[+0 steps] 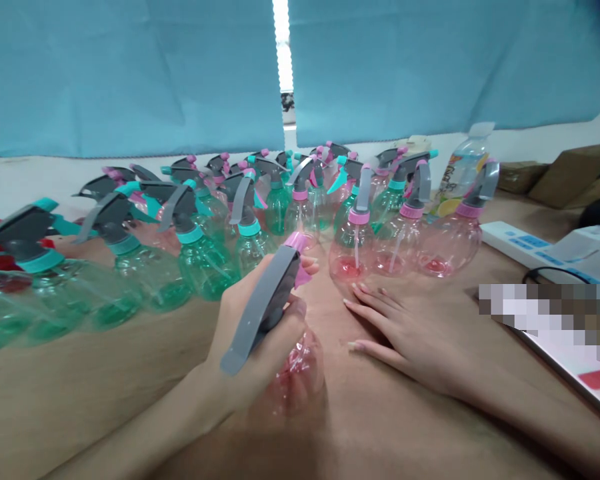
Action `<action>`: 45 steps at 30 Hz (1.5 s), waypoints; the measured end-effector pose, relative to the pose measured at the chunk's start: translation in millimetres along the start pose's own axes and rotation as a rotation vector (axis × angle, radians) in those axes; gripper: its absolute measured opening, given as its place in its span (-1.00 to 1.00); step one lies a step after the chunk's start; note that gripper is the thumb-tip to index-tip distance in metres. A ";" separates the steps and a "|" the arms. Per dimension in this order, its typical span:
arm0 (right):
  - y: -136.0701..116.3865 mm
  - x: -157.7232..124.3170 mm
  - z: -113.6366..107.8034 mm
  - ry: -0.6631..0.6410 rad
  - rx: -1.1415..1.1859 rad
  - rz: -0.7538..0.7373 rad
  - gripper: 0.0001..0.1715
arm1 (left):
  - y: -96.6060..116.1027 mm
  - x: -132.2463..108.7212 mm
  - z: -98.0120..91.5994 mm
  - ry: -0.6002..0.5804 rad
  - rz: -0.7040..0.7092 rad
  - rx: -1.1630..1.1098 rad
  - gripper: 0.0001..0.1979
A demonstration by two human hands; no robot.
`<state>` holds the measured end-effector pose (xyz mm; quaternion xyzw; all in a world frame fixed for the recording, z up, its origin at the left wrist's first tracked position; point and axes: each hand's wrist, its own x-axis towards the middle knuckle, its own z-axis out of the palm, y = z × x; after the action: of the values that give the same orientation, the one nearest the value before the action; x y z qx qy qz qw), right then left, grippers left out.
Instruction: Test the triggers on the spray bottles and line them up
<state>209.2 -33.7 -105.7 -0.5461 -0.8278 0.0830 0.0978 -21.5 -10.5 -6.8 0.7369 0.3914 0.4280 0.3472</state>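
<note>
My left hand (250, 333) is wrapped round the neck of a pink spray bottle (295, 380) that stands on the brown table (130, 373); its grey trigger lever (260, 313) lies over my fingers and the pink nozzle points away. My right hand (405, 333) rests flat on the table just to the right, fingers stretched out toward the row of bottles, holding nothing. The nearest standing pink bottle (353, 250) is just beyond its fingertips.
Several green spray bottles (200, 260) and pink ones (450, 240) crowd the table's far half. A clear drink bottle (463, 170) stands behind them. A white power strip (517, 247), cardboard boxes (570, 177) and papers (575, 360) lie at the right. Blue curtains (130, 73) hang behind.
</note>
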 end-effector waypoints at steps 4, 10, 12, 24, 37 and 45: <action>-0.3 0.0 0.3 0.002 -0.013 0.001 -0.18 | 2.3 0.9 -0.3 -0.023 0.006 -0.001 -0.73; 0.8 -0.4 -0.3 -0.009 0.004 0.004 -0.17 | 4.6 1.8 0.0 0.007 0.020 0.008 -0.76; 1.1 -0.4 0.6 0.000 0.021 0.005 -0.17 | 4.8 1.8 0.1 -0.005 0.009 0.004 -0.76; 0.2 -0.5 0.3 -0.008 -0.002 -0.002 -0.16 | 4.7 1.8 0.0 -0.006 -0.008 0.044 -0.84; 2.2 -0.5 1.0 0.005 0.016 -0.006 -0.17 | 4.3 0.8 -1.1 -0.021 -0.008 0.087 -0.80; 3.7 -1.8 4.2 0.018 0.035 -0.003 -0.17 | 5.1 1.2 -1.4 -0.021 -0.018 0.076 -0.85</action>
<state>212.1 -34.0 -110.8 -0.5438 -0.8262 0.0925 0.1148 -21.0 -11.5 -1.5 0.7503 0.4105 0.4021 0.3270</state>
